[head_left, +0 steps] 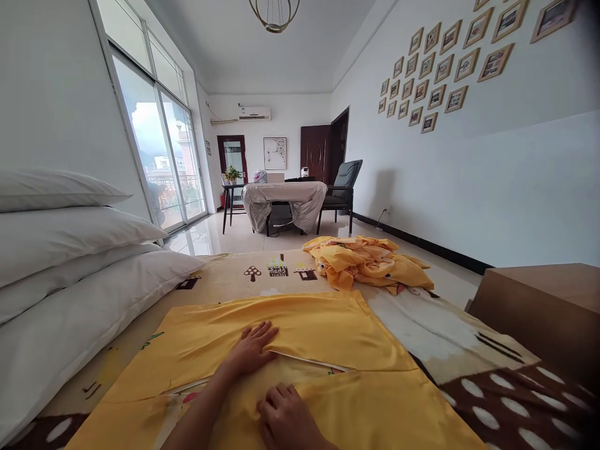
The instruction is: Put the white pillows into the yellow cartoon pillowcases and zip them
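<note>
Head view showed a yellow pillowcase (pixel 300 337) lying flat on the patterned bedsheet (pixel 469 350), its long axis running left to right, smooth with one fold seam. Left hand (pixel 253 347) pressed flat on it, fingers spread; right hand (pixel 285 415) rested on it, seemingly loosely curled.

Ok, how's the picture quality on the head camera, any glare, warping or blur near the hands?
Head view: daylight from the glass doors glares on the floor; wide-angle warping bends the walls and pillows; both hands, left and right, and the yellow cloth look sharp and evenly lit.
</note>
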Demonstrator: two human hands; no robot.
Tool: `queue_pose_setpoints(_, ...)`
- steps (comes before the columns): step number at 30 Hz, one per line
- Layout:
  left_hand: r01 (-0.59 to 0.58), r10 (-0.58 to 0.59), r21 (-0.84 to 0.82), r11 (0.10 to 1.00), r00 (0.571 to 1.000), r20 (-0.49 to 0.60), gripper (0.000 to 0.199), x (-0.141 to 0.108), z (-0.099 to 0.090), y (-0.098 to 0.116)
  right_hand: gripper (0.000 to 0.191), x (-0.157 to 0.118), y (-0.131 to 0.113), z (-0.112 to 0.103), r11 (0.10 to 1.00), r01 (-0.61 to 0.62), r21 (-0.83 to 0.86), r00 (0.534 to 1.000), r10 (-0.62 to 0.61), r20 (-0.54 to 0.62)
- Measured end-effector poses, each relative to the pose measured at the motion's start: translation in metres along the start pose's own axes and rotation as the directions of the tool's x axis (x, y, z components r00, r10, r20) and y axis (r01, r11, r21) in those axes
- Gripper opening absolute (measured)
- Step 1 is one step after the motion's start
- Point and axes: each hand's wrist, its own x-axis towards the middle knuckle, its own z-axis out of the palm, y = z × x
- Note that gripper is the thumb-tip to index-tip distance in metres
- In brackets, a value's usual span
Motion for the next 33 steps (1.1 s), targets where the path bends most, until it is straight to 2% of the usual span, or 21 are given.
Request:
queue_pose_setpoints(3, -0.001, 0.001, 0.007, 1.0, 1.0, 0.004, 0.059, 0.009, -0.004, -0.009, 0.01, 0.001, 0.001, 0.015, 0.997, 0.074, -0.014, 0.995, -0.075, -0.07)
queue_pose_setpoints(9, 0.014, -0.01, 0.059, 0.998, 0.997, -0.071, 0.054, 0.019, -0.013, -0.011, 0.025, 0.005, -0.001, 0.04, 0.973, 0.212, -0.091, 0.962, -0.224, -0.156)
queue_pose_setpoints(14, 0.035, -0.017, 0.112, 0.993, 0.987, -0.161, 0.049, 0.018, -0.021, -0.005, 0.037, 0.014, -0.002, 0.048, 0.945, 0.297, -0.134, 0.935, -0.317, -0.162)
queue_pose_setpoints(17, 0.08, -0.057, 0.118, 0.99, 0.981, -0.185, 0.053, 0.016, -0.023, -0.003, 0.036, 0.017, 0.001, 0.048, 0.943, 0.282, -0.175, 0.924, -0.316, -0.216)
queue_pose_setpoints(21, 0.074, -0.067, 0.08, 0.994, 0.995, -0.08, 0.069, 0.015, -0.029, -0.004, 0.031, 0.016, 0.006, 0.052, 0.952, 0.194, -0.237, 0.904, -0.268, -0.335)
queue_pose_setpoints(23, 0.057, -0.056, 0.059, 0.997, 0.998, -0.014, 0.082, 0.015, -0.033, -0.002, 0.036, 0.015, 0.006, 0.055, 0.95, 0.188, -0.248, 0.908, -0.265, -0.326)
queue_pose_setpoints(26, -0.01, 0.01, 0.039, 0.999, 1.0, 0.013, 0.091, 0.013, -0.037, 0.005, 0.044, 0.013, 0.004, 0.061, 0.949, 0.205, -0.241, 0.929, -0.266, -0.258)
queue_pose_setpoints(28, -0.073, 0.073, 0.034, 0.997, 0.997, 0.01, 0.085, 0.01, -0.034, 0.012, 0.045, 0.012, 0.003, 0.064, 0.949, 0.207, -0.237, 0.931, -0.266, -0.249)
queue_pose_setpoints(30, -0.119, 0.119, 0.03, 0.992, 0.993, 0.003, 0.07, 0.008, -0.028, 0.019, 0.043, 0.012, 0.003, 0.067, 0.945, 0.21, -0.25, 0.925, -0.275, -0.261)
queue_pose_setpoints(33, -0.126, 0.127, 0.028, 0.992, 0.991, -0.044, 0.054, 0.004, -0.021, 0.025, 0.04, 0.01, 0.005, 0.072, 0.936, 0.218, -0.277, 0.915, -0.294, -0.276)
